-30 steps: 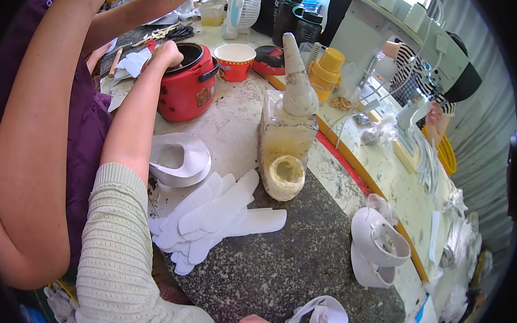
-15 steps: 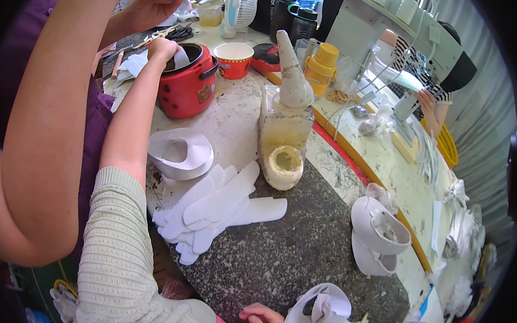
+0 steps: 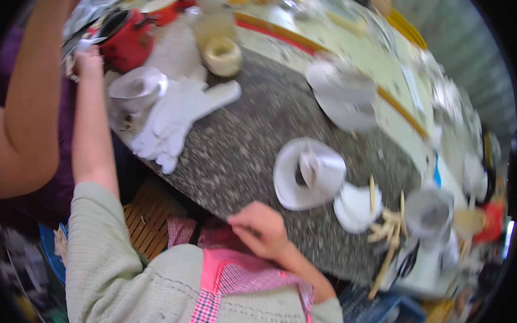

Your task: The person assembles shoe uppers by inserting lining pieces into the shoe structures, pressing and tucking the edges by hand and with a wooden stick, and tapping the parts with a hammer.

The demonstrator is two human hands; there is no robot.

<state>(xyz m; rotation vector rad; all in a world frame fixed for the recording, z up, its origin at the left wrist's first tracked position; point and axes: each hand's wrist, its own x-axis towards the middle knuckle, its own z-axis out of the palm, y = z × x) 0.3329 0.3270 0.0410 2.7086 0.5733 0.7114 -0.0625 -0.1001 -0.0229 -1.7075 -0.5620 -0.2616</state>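
Observation:
My left hand [image 3: 88, 62], at the end of my outstretched arm, is closed on a small white flat piece [image 3: 90, 42] beside the red pot [image 3: 125, 40]. Blur hides the piece's exact shape. At the table's near edge my right hand [image 3: 262, 228] is curled, with nothing visible in its fingers. Beyond it lies a white shoe upper [image 3: 326, 184] with a folded strip inside. Another white upper [image 3: 137, 90] lies by the pot, next to a fanned pile of white tongue-shaped pieces [image 3: 171, 120]. A third pale upper [image 3: 345, 102] sits farther right.
A co-worker's bare arm [image 3: 33, 105] reaches in close on my left. A yellowed block with a round cup [image 3: 222, 56] stands past the pile. Wooden sticks [image 3: 391, 228], white rounded pieces [image 3: 357, 209] and a translucent bowl [image 3: 428, 212] crowd the right. A blue crate [image 3: 379, 314] is below the table.
My left hand has come out of the red pot with the white piece and is now at its near left side. The view has swung right and down, showing more of my right arm.

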